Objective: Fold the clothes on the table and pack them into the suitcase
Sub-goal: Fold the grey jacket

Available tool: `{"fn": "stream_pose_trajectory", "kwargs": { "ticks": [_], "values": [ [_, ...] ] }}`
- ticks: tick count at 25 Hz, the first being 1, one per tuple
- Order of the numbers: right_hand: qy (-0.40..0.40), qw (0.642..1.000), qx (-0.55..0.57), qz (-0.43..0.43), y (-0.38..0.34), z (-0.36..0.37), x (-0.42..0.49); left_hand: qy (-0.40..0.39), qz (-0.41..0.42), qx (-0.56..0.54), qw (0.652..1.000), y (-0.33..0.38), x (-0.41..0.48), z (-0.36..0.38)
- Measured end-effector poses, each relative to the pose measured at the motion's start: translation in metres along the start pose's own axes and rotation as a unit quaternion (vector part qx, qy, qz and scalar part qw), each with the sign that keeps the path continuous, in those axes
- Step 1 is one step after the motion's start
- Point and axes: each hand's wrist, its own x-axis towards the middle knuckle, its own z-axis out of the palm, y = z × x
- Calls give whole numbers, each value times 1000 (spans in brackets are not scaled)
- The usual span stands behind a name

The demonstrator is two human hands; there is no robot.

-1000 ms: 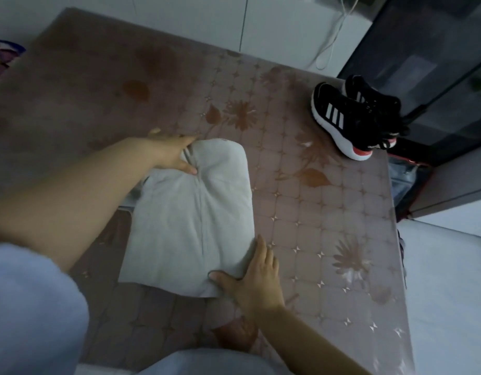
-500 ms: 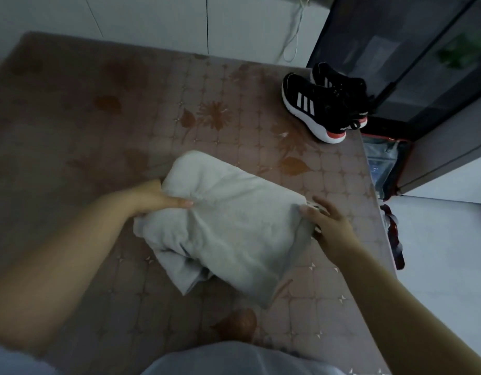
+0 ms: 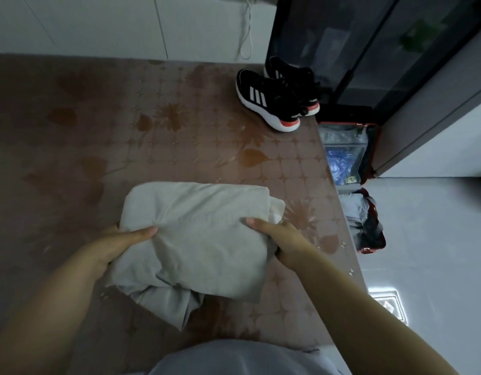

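Big worktop (image 3: 179, 117), open suitcase (image 3: 342, 147) on the floor off its right edge. Folded grey garment (image 3: 201, 226) sits crosswise near me, left hand (image 3: 117, 244) and right hand (image 3: 282, 239) each with a tight grip on one end. Right one's closer to the suitcase.

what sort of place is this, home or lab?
Most likely a home, not a lab: a table with a floral cover, black sneakers on its far corner, and an open red suitcase on the floor beside it. The left hand and right hand grip a folded pale garment.
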Motion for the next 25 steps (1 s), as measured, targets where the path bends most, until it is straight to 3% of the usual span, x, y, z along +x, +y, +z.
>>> {"fn": "stream_pose_trajectory", "kwargs": {
  "ticks": [7,15,19,25],
  "values": [
    [-51,996,66,-40,5,-120,-51,22,-11,-17,1000,4,-42,141],
    [147,977,152,2,35,-383,-98,-12,74,22,997,24,-119,409],
    [156,977,134,50,29,-489,-113,-82,83,29,993,31,-130,516],
    [166,980,86,71,-16,-555,-58,-77,47,27,996,71,-53,596]
  ]
}}
